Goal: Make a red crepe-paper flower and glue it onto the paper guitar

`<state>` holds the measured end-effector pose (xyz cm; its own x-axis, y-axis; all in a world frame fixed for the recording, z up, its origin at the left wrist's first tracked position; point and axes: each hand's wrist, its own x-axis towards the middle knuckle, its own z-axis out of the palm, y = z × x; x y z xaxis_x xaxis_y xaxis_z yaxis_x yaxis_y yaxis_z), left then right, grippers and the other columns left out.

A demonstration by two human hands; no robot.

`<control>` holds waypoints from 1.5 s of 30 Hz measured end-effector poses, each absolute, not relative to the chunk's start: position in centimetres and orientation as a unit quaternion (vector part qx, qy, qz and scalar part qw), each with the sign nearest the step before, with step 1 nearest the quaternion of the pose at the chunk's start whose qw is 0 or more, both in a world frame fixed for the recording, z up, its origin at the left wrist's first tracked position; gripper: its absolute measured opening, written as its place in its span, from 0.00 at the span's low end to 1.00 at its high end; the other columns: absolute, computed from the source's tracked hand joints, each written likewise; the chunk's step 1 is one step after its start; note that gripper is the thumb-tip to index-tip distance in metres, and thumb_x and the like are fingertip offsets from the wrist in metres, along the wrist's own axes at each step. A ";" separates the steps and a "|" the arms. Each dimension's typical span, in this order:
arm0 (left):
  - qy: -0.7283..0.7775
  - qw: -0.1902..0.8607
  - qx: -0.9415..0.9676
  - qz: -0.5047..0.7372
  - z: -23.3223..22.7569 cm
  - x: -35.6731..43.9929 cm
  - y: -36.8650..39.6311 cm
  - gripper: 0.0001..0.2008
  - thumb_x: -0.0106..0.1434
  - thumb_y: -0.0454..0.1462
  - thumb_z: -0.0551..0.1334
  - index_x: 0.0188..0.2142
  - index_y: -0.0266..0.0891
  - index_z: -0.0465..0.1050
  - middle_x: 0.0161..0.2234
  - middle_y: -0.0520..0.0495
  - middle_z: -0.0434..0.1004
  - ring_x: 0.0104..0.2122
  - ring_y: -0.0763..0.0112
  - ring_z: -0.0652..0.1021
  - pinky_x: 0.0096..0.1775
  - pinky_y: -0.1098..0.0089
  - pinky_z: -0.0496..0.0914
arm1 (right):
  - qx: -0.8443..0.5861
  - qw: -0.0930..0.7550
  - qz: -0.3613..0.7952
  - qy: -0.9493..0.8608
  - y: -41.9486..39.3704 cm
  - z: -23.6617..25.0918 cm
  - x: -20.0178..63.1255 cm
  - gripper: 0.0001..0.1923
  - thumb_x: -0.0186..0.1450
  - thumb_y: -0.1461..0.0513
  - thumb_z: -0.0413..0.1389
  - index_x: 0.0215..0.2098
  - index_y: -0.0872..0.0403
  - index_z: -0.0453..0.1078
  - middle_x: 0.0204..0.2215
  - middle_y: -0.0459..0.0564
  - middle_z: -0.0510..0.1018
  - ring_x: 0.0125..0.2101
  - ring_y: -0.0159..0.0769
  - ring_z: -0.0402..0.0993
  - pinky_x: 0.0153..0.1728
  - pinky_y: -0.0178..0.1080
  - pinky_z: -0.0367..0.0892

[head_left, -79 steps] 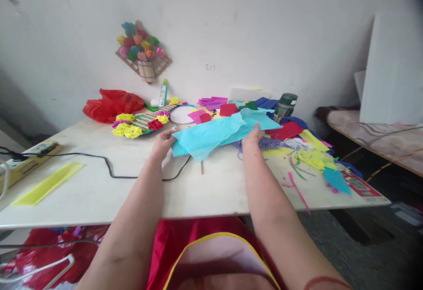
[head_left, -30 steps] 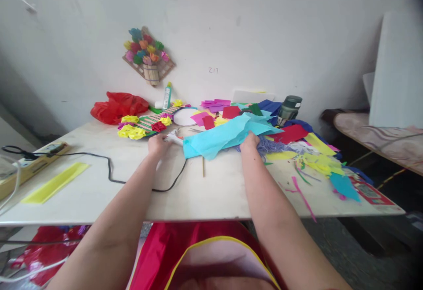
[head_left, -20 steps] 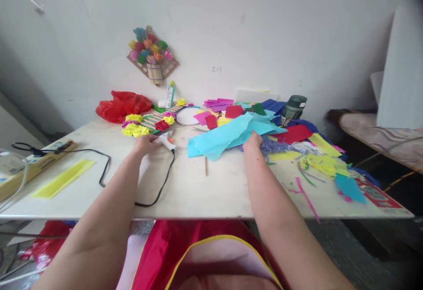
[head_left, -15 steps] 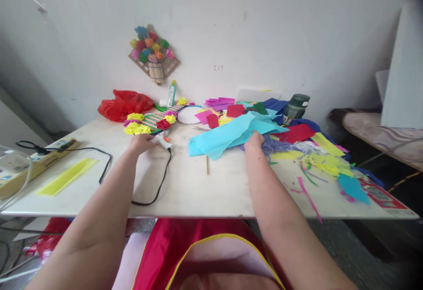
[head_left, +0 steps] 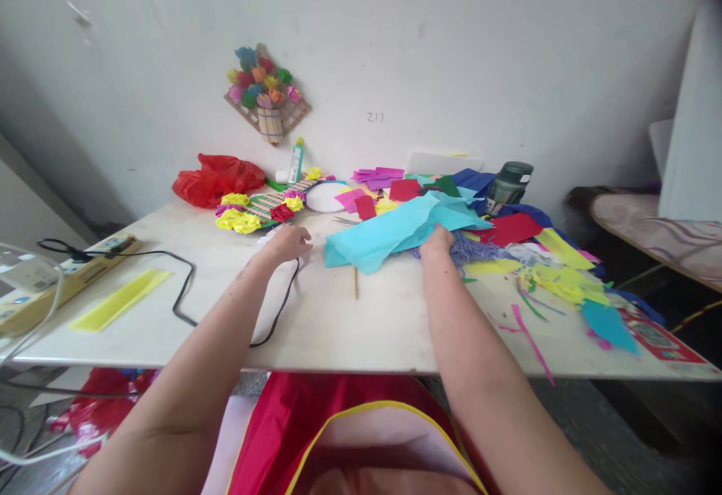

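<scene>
My right hand (head_left: 438,241) is closed on the near right part of a light blue sheet of crepe paper (head_left: 372,238), which lies creased and folded across the middle of the table. My left hand (head_left: 289,242) is left of the sheet and apart from it, its fingers loosely bent and holding nothing that I can see. Behind and under that hand, the white glue gun (head_left: 265,238) is mostly hidden; its black cord (head_left: 282,307) curves toward me. Just in front of the blue sheet lies a thin wooden stick (head_left: 356,283).
A board with sticks and yellow and red paper flowers (head_left: 265,209) lies behind my left hand. Scissors (head_left: 345,220), a round hoop (head_left: 327,198) and a dark cup (head_left: 509,183) are farther back. Paper scraps (head_left: 564,280) cover the right; a power strip (head_left: 84,273) is at left.
My left hand has moved right, off the glue gun and toward the blue paper. The right hand keeps its hold on the sheet. The view has shifted slightly.
</scene>
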<state>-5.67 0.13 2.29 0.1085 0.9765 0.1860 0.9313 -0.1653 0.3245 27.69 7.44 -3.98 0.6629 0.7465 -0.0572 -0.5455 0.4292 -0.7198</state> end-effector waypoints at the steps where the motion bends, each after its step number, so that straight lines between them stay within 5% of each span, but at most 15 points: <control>1: 0.640 0.069 0.743 0.184 2.0 -5.9 0.1 0.06 0.48 0.34 0.64 0.28 0.41 0.80 0.28 0.44 0.80 0.36 0.54 0.80 0.41 0.66 0.69 | -0.387 0.831 0.385 -0.105 7.3 -3.8 27.6 0.07 0.60 0.67 0.51 0.36 0.54 0.69 0.34 0.45 0.80 0.36 0.32 0.79 0.41 0.42 0.78; 11: 0.624 0.162 0.755 0.119 3.0 -10.9 -0.5 0.08 0.46 0.36 0.61 0.26 0.45 0.79 0.26 0.49 0.80 0.31 0.61 0.79 0.35 0.70 0.68 | -0.428 0.820 0.377 -0.050 6.6 -3.1 27.2 0.08 0.61 0.67 0.52 0.38 0.56 0.70 0.39 0.47 0.80 0.35 0.31 0.78 0.43 0.41 0.77; 20: 0.614 0.147 0.775 -0.008 4.0 -13.6 -0.8 0.12 0.49 0.41 0.59 0.32 0.42 0.77 0.29 0.49 0.81 0.34 0.61 0.79 0.40 0.68 0.69 | -0.429 0.817 0.383 -0.040 6.1 -2.6 27.0 0.08 0.61 0.68 0.52 0.38 0.56 0.71 0.36 0.46 0.80 0.35 0.31 0.78 0.41 0.39 0.77; 32: 0.700 0.216 0.677 -0.070 5.8 -13.8 0.3 0.03 0.49 0.35 0.63 0.21 0.40 0.72 0.25 0.43 0.80 0.28 0.61 0.80 0.31 0.69 0.71 | -0.426 0.820 0.379 -0.054 5.7 -2.1 26.5 0.09 0.61 0.69 0.52 0.39 0.57 0.70 0.41 0.49 0.80 0.37 0.31 0.78 0.45 0.40 0.76; 36: 0.746 0.162 0.645 0.037 7.1 -8.8 1.6 0.11 0.58 0.37 0.62 0.20 0.38 0.71 0.23 0.42 0.79 0.25 0.62 0.79 0.31 0.68 0.72 | -0.431 0.822 0.366 -0.069 5.1 -1.5 26.0 0.09 0.62 0.69 0.52 0.40 0.57 0.71 0.41 0.49 0.80 0.37 0.31 0.78 0.46 0.41 0.75; 39: 0.721 0.176 0.625 0.243 5.7 -4.2 2.5 0.09 0.62 0.38 0.60 0.30 0.37 0.77 0.27 0.43 0.81 0.28 0.66 0.81 0.33 0.71 0.73 | -0.424 0.829 0.351 -0.095 5.0 -1.2 25.9 0.11 0.62 0.69 0.53 0.41 0.59 0.72 0.40 0.49 0.80 0.37 0.31 0.78 0.45 0.39 0.75; 45: 0.665 0.139 0.647 0.347 -0.8 1.7 1.8 0.19 0.65 0.45 0.59 0.50 0.37 0.76 0.45 0.41 0.82 0.47 0.60 0.80 0.48 0.67 0.71 | -0.406 0.844 0.326 -0.127 5.0 -1.1 25.9 0.12 0.62 0.69 0.53 0.43 0.59 0.73 0.37 0.48 0.81 0.40 0.32 0.78 0.44 0.37 0.75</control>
